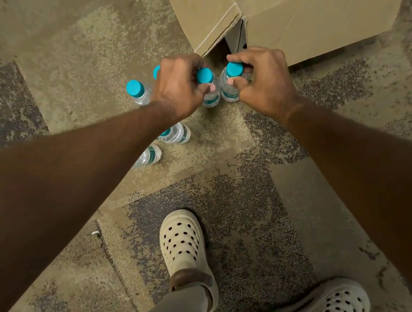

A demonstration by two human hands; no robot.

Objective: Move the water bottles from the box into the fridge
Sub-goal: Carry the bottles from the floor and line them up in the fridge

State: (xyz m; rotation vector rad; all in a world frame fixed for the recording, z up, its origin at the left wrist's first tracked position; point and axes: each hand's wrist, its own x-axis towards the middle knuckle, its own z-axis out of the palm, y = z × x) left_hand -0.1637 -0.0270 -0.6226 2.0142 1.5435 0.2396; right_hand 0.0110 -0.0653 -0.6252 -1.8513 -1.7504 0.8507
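- Left hand (181, 87): fingers curled round the neck of a clear plastic water bottle with a teal screw cap (205, 75); thumb tip lies on the bottle shoulder below the cap.
- Right hand (261, 81): fingers and thumb pinch the neck of a second clear teal-capped bottle (234, 70), just beside the first one; the two bottles are almost touching.
- Both held bottles stand upright at the open corner of the brown corrugated cardboard box (302, 26), whose flaps spread above the hands.
- A third upright teal-capped bottle (135, 88) stands on the floor just left of the left wrist; a further teal cap (156, 72) shows behind the left hand.
- Two more clear bottles (176, 133) (150, 155) are partly hidden beneath the left forearm.
- Floor: mottled tan and grey carpet tiles (84, 41).
- Two cream perforated clogs (183, 245) are near the bottom edge.
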